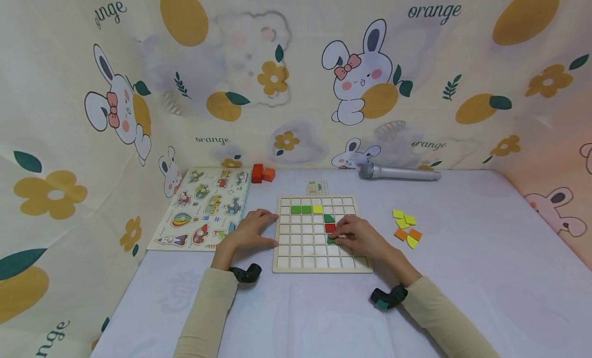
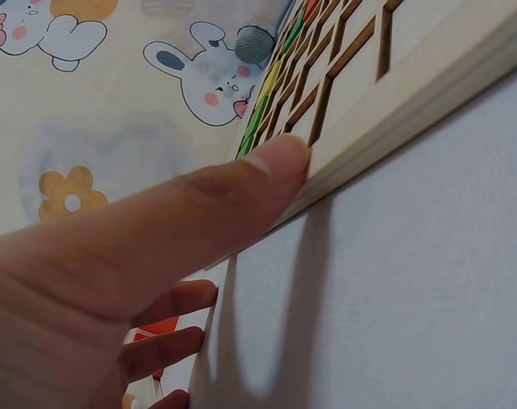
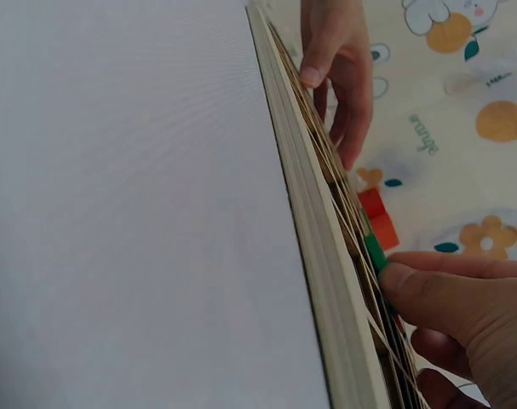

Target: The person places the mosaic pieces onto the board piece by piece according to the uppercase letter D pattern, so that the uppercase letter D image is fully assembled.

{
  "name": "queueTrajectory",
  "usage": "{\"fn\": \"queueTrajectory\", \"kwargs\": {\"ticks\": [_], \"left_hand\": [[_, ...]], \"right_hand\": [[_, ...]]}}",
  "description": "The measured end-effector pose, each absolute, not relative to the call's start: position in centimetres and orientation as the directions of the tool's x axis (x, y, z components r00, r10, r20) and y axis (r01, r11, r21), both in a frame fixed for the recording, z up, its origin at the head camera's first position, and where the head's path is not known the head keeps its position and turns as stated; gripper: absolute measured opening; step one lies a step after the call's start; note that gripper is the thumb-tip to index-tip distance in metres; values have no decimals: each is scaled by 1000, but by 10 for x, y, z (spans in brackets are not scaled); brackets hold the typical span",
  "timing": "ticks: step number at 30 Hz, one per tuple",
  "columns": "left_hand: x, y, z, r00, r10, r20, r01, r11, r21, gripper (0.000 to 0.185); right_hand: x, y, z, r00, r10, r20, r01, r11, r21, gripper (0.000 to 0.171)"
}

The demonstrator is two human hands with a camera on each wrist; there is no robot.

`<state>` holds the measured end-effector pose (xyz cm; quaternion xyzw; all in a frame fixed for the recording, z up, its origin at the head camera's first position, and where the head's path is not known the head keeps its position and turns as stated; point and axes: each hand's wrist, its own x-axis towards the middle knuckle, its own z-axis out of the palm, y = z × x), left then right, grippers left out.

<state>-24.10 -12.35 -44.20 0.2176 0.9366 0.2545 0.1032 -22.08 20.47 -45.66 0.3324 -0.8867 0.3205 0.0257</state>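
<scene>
Lavender cloth covers the bench (image 1: 462, 276). Near its middle lies the wooden grid board (image 1: 305, 245), steadied by the left hand (image 1: 252, 232), thumb pressed to its left edge, fingers relaxed. The right hand (image 1: 358, 234) pinches a green tile (image 1: 331, 240) over a right-hand cell. Pushed in crooked, the tile could jam, or nudge the red tile (image 1: 330, 227) just behind it.

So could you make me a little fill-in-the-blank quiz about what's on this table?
1. The right hand pinches a ____ tile on the grid board.
2. The left hand rests on the board's ____ edge.
3. The silver microphone lies at the ____ of the table.
4. Loose yellow and ____ tiles lie right of the board.

Missing words: green; left; back; orange
</scene>
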Motion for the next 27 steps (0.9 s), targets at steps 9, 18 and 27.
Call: {"fn": "queueTrajectory", "kwargs": {"ticks": [9,18,27], "left_hand": [[-242,-123,-442,-881,464,-88,359,779,513,74],[-242,-122,-441,-887,451,-100,341,787,515,74],[-242,-122,-441,-890,444,-103,335,791,513,74]], "right_hand": [[-224,201,-458,-780,-570,257,-600,568,-563,13],[-226,208,-450,-844,-497,202,-511,629,-586,15],[-228,242,-441,-870,-391,300,-493,669,-557,18]]}}
